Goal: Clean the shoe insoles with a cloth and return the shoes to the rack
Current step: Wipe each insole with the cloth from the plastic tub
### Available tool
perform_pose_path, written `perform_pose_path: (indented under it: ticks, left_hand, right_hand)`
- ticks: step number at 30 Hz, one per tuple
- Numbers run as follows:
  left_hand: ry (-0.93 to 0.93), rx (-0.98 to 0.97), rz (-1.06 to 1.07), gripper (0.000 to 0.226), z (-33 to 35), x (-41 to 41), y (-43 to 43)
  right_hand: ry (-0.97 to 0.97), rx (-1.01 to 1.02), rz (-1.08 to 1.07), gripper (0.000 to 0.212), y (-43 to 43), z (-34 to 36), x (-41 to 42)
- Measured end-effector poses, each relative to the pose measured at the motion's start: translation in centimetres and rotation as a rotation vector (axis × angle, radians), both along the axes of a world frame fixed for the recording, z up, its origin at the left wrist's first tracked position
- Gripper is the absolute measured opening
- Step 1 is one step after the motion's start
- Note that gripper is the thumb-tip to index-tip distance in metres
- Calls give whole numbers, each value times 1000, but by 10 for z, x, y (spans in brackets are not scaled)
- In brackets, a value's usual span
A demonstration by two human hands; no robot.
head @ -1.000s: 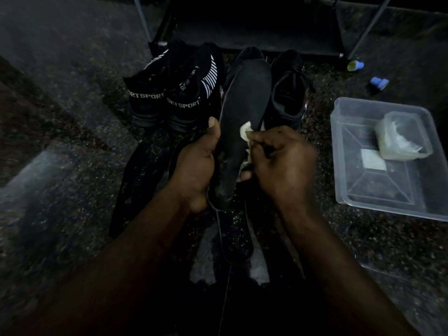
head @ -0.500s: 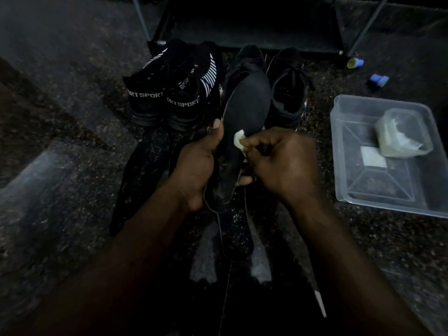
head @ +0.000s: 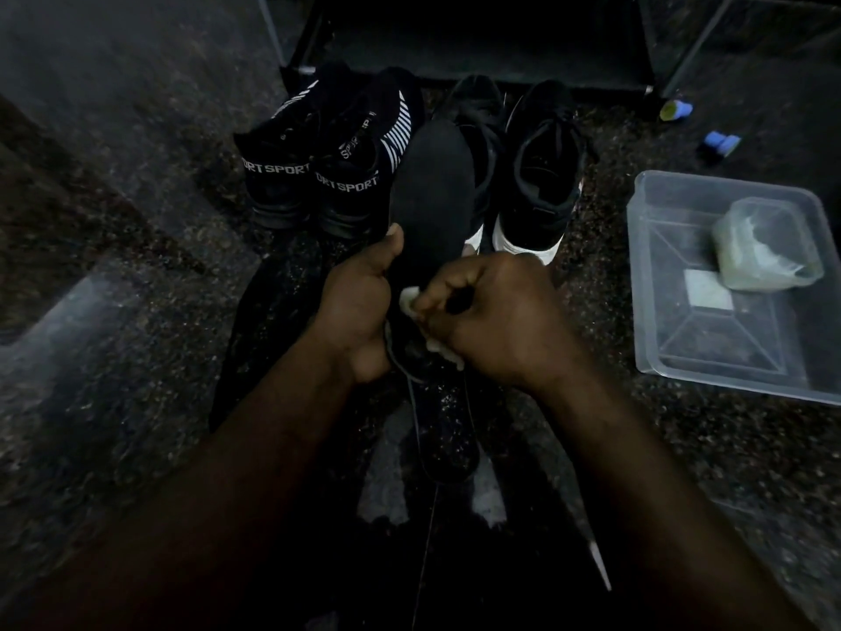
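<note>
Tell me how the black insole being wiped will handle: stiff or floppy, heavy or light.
Likely stiff: the insole stands up past the left hand, which grips only its lower part, without drooping. Probably light, since that one hand props it while the right hand presses the cloth on it. It looks thin, so may flex under hard wiping.

Your left hand (head: 359, 311) holds the black insole (head: 432, 184) upright, toe end up. Your right hand (head: 496, 321) pinches the crumpled white cloth (head: 408, 299) against its lower part. Behind it, the SPORT shoes (head: 318, 175) and the white-soled shoes (head: 537, 175) stand on the floor, before what is probably the lowest shelf of the dark rack (head: 478, 43).
</note>
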State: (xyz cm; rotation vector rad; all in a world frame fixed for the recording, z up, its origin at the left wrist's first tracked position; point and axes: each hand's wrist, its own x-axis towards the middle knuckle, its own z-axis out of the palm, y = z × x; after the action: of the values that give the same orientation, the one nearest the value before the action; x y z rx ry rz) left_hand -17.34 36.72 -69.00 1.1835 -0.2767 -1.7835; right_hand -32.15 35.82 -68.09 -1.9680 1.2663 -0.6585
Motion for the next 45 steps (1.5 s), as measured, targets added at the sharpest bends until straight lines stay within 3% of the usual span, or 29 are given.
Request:
perform_pose_path:
  ticks: [4,7,11,13,18,22,25,28,33,35,37,40,45]
  left_hand:
    - [163,-26,-67,68,7,7,-2]
    - [255,-48,-88,70,6,13,-4]
    - [328,-66,-81,69,0,18,-6]
    - [337,-86,-64,69,-1,17,-7]
    - [303,-100,-50,70,3,18,-10]
    - [273,-59,18,71,0,22,-10]
    - [253,-42,-44,75,1,17,-6]
    - [213,-78,-67,78,2,6,-1]
    - [218,-122,-148,77,-3,-12,5]
    - [219,-146,-145,73,-7,-15,5]
    - [205,-147,-130,69,-9,-14,6]
    - [191,-117,-144,79,-4,-7,4]
    - [206,-106,-110,84,-2,13,-2]
  right_hand:
    - [23,100,164,4,0,11,-2]
    - [-25,176,192,9,0,14,-4]
    - [-39,-102,-65,9,-2,3,-2]
    - [-41,-127,-124,12,-2,1,-1]
    - [-99,215,136,9,3,9,2]
    - [-181,214,146,7,7,7,11]
    - [-266,212,82,6,12,6,16]
    - [-277,100,-86,10,12,0,20]
    - [-152,-312,-406,5,8,-6,18]
    - [-159,-360,-459,4,6,-6,15]
    - [-184,-266,-413,4,3,-5,12]
    - [-223,49,-244,6,4,1,11]
    - [-120,251,110,10,6,12,9]
